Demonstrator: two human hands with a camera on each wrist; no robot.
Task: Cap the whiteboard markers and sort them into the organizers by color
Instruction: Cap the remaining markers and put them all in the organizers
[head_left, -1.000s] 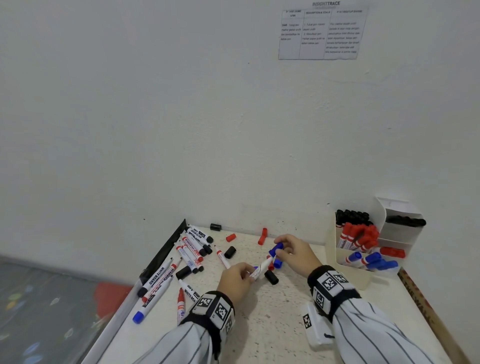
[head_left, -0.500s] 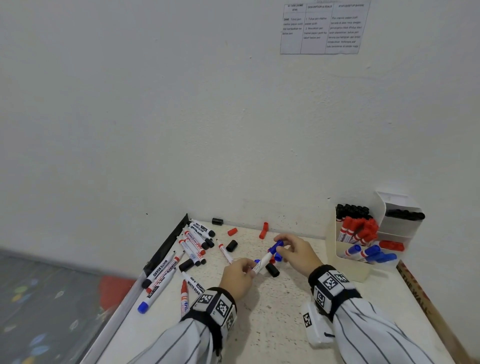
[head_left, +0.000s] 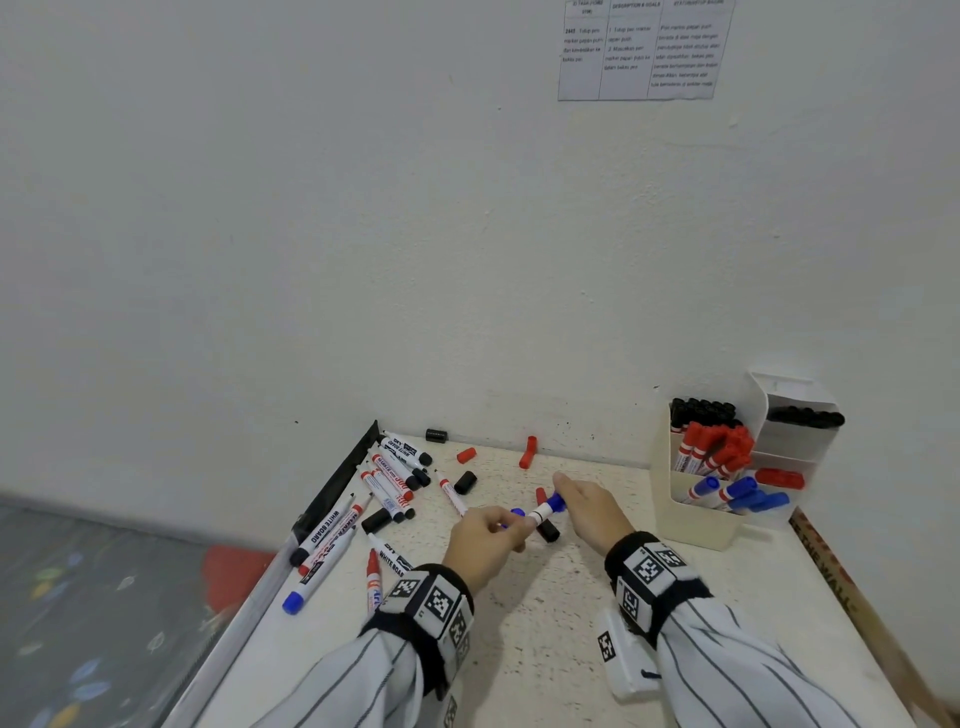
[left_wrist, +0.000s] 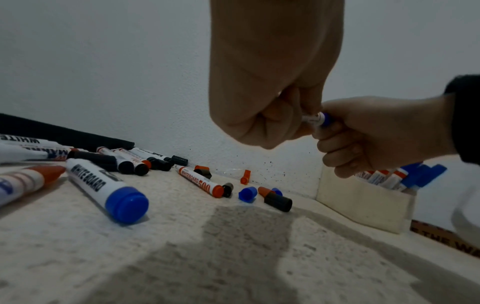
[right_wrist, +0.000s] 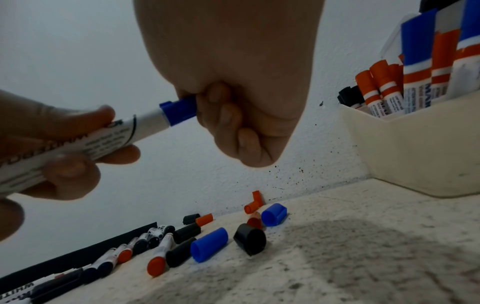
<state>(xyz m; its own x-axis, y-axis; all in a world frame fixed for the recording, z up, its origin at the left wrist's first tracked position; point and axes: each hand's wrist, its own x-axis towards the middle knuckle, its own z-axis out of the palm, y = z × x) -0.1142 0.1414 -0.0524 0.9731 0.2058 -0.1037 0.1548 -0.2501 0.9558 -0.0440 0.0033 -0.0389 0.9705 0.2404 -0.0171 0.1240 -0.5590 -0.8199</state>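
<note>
A blue whiteboard marker hangs above the middle of the table, held at both ends. My left hand grips its white barrel. My right hand pinches the blue cap, which sits on the marker's tip. In the left wrist view the cap shows between the two fists. Two organizers stand at the right: a cream box with black, red and blue markers, and a white tiered one with black, red and blue rows.
Several loose markers lie at the table's left by a black strip. Loose caps lie under my hands: two blue, a black one, and red ones near the wall. A white device lies by my right wrist.
My hands have drawn closer together, and less of the white barrel shows between them. The blue cap stays at the marker's tip in my right hand.
</note>
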